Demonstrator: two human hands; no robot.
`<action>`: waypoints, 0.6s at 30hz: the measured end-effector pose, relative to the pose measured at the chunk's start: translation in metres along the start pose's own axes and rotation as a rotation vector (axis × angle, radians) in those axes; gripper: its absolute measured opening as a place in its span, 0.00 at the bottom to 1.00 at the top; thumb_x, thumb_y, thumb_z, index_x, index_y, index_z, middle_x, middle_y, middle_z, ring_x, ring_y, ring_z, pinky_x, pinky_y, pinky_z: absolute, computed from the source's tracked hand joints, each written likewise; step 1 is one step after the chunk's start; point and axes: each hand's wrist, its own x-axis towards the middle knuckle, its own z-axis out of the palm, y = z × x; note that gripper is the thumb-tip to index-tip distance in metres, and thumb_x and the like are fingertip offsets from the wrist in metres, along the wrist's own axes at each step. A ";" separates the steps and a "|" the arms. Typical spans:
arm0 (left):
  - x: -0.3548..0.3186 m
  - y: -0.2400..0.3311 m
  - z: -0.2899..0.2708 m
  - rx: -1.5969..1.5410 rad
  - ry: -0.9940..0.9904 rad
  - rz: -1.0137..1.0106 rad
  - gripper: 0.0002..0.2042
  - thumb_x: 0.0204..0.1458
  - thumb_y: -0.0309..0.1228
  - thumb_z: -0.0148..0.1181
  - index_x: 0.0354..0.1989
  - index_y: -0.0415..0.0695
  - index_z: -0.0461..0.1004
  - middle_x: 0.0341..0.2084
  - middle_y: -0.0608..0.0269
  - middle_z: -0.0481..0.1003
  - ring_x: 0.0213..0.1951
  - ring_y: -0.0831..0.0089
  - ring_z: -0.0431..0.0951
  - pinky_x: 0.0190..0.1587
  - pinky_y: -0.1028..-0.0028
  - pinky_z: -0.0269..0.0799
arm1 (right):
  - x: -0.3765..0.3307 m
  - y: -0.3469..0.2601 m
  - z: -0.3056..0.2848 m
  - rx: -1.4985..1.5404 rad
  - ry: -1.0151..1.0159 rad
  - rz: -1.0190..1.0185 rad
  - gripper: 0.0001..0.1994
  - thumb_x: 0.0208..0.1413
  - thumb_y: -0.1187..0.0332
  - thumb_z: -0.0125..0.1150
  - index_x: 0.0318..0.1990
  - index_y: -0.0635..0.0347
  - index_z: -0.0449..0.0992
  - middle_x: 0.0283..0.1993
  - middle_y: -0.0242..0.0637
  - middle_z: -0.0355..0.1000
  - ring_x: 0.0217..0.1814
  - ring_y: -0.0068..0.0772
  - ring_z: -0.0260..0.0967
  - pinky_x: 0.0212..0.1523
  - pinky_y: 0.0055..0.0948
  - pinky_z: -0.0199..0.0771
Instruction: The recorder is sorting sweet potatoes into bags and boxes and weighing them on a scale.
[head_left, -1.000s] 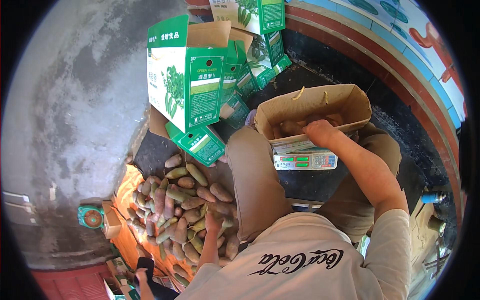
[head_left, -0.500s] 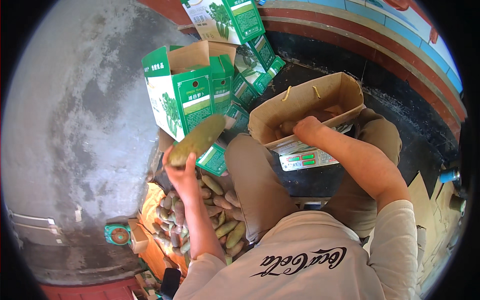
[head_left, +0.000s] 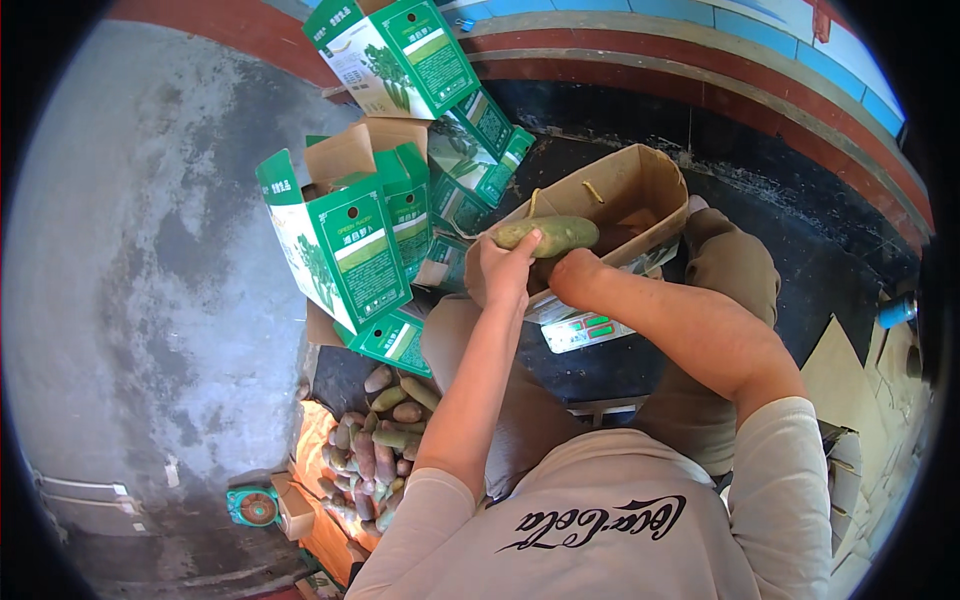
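Note:
My left hand (head_left: 505,270) is closed around a thick green radish (head_left: 562,233), holding it over the near-left side of an open cardboard carton (head_left: 652,178). The carton has yellow cord handles and stands between my knees on a digital scale (head_left: 575,332), whose green displays show below it. My right hand (head_left: 574,278) reaches over the carton's near wall, close beside the radish. Its fingers are down inside, so I cannot see whether they hold anything.
Several green-and-white cartons (head_left: 355,255) are stacked beyond my left knee. A heap of radishes (head_left: 375,455) lies on the floor at my left, by an orange sheet (head_left: 318,425). Further left is a round green-rimmed fan-like object (head_left: 256,507). Flattened cardboard (head_left: 838,375) lies at right.
My left hand has carried the green radish from beside the green cartons rightward to above the open carton. My right hand stays at the carton. The view has shifted somewhat.

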 end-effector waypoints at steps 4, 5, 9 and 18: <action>0.015 -0.015 0.015 -0.053 0.004 -0.122 0.26 0.43 0.27 0.65 0.49 0.40 0.59 0.41 0.56 0.70 0.43 0.64 0.73 0.42 0.61 0.72 | 0.002 0.001 0.005 0.021 -0.011 -0.012 0.09 0.47 0.70 0.53 0.32 0.57 0.80 0.37 0.37 0.76 0.40 0.33 0.75 0.35 0.32 0.74; 0.018 -0.018 0.018 -0.066 -0.018 -0.163 0.23 0.43 0.27 0.65 0.46 0.40 0.60 0.40 0.55 0.70 0.41 0.64 0.74 0.39 0.64 0.73 | 0.003 0.001 0.005 0.021 -0.020 -0.026 0.09 0.47 0.70 0.53 0.33 0.57 0.79 0.38 0.38 0.76 0.40 0.34 0.75 0.35 0.32 0.74; 0.023 -0.013 0.033 -0.147 -0.119 -0.344 0.25 0.46 0.27 0.63 0.50 0.39 0.58 0.42 0.51 0.69 0.44 0.58 0.72 0.44 0.61 0.72 | 0.004 0.000 0.005 0.034 -0.038 0.010 0.13 0.46 0.69 0.57 0.41 0.55 0.78 0.47 0.36 0.73 0.48 0.33 0.71 0.41 0.31 0.72; 0.024 -0.008 0.001 -0.036 -0.163 -0.171 0.20 0.51 0.33 0.57 0.51 0.38 0.64 0.45 0.54 0.67 0.46 0.62 0.69 0.48 0.66 0.67 | 0.009 0.002 0.007 0.051 -0.011 0.003 0.09 0.46 0.69 0.54 0.33 0.57 0.79 0.35 0.38 0.76 0.37 0.35 0.75 0.35 0.33 0.74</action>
